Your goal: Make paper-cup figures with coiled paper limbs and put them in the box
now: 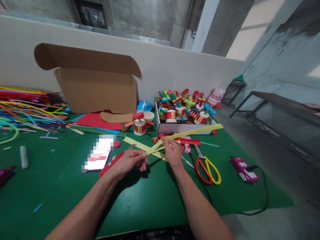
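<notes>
Brown cardboard [97, 90] before a white partition [180, 66]; dark table [282, 102] at right; purple device [243, 170] with black cable [267, 191].

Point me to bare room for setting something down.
Bare green table lies between the left forearm and right forearm, and between the scissors and purple device. Left of the phone is nearly bare. Crowded: the back, from colored strips to toy box.

A craft workspace in a bare, unfinished-looking room with raw concrete walls [147, 20]. A green-covered worktable [155, 213] holds bundled colored strips [30, 110], red-and-yellow-handled scissors [207, 170], a glue stick [24, 157] and an open box [180, 128] crowded with paper-cup figures with folded-paper springs. Another plain table [282, 101] stands on the concrete floor beyond.
</notes>
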`<state>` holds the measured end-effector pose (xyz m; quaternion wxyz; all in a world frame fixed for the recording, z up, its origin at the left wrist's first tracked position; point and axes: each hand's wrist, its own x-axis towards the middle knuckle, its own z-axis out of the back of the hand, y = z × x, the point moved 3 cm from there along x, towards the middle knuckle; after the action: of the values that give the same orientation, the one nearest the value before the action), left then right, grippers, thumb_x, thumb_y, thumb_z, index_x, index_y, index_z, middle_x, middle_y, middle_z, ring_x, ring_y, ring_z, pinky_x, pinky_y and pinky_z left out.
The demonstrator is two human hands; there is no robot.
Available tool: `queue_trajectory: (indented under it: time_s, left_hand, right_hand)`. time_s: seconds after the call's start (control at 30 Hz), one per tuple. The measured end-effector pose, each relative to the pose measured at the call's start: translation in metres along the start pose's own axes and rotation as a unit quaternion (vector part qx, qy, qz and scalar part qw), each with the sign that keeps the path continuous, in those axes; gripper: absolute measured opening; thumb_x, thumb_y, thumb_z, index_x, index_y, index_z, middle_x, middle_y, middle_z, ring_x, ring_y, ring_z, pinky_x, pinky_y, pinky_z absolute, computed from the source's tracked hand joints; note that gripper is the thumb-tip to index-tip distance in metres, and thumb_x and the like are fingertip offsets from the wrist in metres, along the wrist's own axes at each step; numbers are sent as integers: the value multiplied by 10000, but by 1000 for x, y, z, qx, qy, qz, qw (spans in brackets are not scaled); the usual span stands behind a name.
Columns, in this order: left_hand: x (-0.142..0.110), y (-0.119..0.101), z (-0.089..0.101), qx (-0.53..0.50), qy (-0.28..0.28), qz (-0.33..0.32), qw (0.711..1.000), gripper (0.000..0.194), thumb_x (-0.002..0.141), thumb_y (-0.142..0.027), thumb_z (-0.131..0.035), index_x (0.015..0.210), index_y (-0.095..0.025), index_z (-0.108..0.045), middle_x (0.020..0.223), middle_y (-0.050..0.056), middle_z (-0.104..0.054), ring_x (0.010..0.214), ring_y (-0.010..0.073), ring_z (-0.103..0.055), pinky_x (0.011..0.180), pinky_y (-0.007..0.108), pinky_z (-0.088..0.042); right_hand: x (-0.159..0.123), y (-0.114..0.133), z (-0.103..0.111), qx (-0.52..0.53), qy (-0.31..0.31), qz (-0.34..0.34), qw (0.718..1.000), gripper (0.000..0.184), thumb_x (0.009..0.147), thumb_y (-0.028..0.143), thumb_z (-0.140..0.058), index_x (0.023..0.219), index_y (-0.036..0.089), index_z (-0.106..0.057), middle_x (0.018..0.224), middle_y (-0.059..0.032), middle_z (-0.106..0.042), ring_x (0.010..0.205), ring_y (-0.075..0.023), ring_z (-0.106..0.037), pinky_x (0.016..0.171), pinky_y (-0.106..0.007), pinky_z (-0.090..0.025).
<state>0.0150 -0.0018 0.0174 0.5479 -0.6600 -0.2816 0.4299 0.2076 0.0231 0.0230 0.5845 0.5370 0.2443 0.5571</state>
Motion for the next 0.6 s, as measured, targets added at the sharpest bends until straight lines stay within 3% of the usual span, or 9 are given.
queue_trajectory:
  time_s: [0.1,0.17,0.27,0.4,0.5,0.6]
  left_hand:
    - [-3,-8,22,128,-136,-61,980,392,772,-549,-590,657,-178,-646,599,56,-639,582,185,-548,593,285,-409]
    - [-4,-11,28,244,-204,-119,940,300,782,-480,-598,719,-199,-681,735,73,-683,736,229,-582,695,303,-418]
    - [1,-6,17,407,-178,-149,884,182,781,-366,-620,823,-215,-712,880,101,-693,919,277,-567,820,334,-402]
    - [8,4,3,533,-159,-118,822,164,800,-199,-539,785,-185,-701,863,127,-660,927,277,-558,800,343,-398]
    - [9,4,6,529,-182,-88,824,229,810,-151,-466,722,-176,-676,852,124,-658,845,249,-580,704,314,-385]
    - [5,-1,17,412,-236,-85,876,149,779,-211,-532,722,-195,-668,808,84,-685,776,227,-595,664,293,-382]
  right_hand:
    - [9,-11,14,13,-83,-50,995,554,795,679,-509,566,182,-592,544,-2,-524,580,-139,-450,594,-276,-378]
    - [13,-14,15,43,-54,-64,996,531,753,680,-559,582,178,-589,540,10,-523,566,-128,-448,565,-264,-375]
    - [10,-11,4,113,43,-85,989,427,703,592,-666,663,167,-641,558,5,-580,552,-128,-496,550,-257,-401]
    - [2,2,-9,225,137,-115,958,358,630,478,-761,781,167,-670,684,-20,-681,512,-100,-500,542,-246,-426]
    - [0,7,-9,263,168,-126,941,360,617,473,-777,776,167,-675,691,-19,-688,497,-81,-488,540,-232,-416]
    - [-2,6,-9,254,187,-145,938,423,690,571,-698,744,151,-699,580,-6,-638,460,-70,-457,514,-221,-381]
